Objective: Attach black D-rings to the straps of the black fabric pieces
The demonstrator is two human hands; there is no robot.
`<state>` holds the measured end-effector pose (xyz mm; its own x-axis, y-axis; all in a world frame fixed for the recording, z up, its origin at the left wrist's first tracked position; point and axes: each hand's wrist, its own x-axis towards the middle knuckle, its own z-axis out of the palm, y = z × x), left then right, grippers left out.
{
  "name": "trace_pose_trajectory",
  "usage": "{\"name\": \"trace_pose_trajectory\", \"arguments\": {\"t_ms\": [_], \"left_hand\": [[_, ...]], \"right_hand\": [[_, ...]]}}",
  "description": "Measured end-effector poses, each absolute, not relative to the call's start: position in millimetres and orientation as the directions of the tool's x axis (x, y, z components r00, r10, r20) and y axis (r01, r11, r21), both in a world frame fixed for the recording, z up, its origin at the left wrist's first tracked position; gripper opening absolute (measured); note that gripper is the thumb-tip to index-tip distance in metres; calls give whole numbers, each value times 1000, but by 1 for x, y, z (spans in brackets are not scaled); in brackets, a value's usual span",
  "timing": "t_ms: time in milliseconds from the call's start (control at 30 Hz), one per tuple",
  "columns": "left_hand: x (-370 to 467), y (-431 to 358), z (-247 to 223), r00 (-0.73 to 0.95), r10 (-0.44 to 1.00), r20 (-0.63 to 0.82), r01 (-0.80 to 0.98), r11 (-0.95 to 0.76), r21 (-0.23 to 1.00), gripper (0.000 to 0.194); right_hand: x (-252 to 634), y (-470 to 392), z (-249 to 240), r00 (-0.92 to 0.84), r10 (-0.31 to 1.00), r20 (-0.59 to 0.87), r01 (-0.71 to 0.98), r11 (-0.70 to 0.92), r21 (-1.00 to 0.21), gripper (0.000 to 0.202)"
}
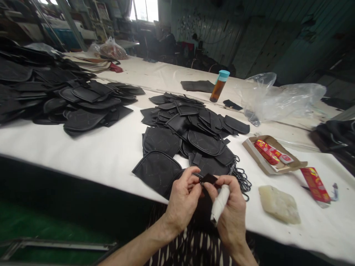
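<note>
My left hand (183, 199) is closed at the table's front edge, its fingers pinching a black piece with a dark cord or ring. Beside it my right hand (231, 207) grips a small dark tab (210, 178) between thumb and fingertips. A white wrapped tool or roll (220, 204) also lies in my right hand, pointing down. Flat black pieces with piped edges (158, 170) lie just beyond my hands, and more are heaped behind them (183, 118). Black metal hooks (242, 177) are bunched right of the heap.
Another black heap (88, 96) covers the left. To the right are an open carton (256, 157) with red packets, a yellowish block (279, 204), a red box (316, 184) and plastic bags (291, 99). A bottle (219, 87) stands at the back.
</note>
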<state>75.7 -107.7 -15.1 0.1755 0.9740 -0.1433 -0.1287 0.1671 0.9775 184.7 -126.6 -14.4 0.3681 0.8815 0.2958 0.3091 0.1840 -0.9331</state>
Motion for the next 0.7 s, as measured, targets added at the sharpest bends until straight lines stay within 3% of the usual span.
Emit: {"name": "trace_pose_trajectory", "arguments": {"t_ms": [300, 533, 700], "left_hand": [[74, -114, -18, 83, 991, -102, 98, 93, 991, 23], [76, -118, -22, 93, 990, -109, 65, 103, 993, 22], [63, -126, -9, 8, 995, -103, 97, 102, 990, 21]], "right_hand": [[188, -132, -10, 284, 938, 199, 337, 97, -937, 14], [192, -135, -30, 180, 857, 483, 510, 338, -791, 8], [205, -126, -23, 232, 841, 488, 519, 317, -794, 9]]}}
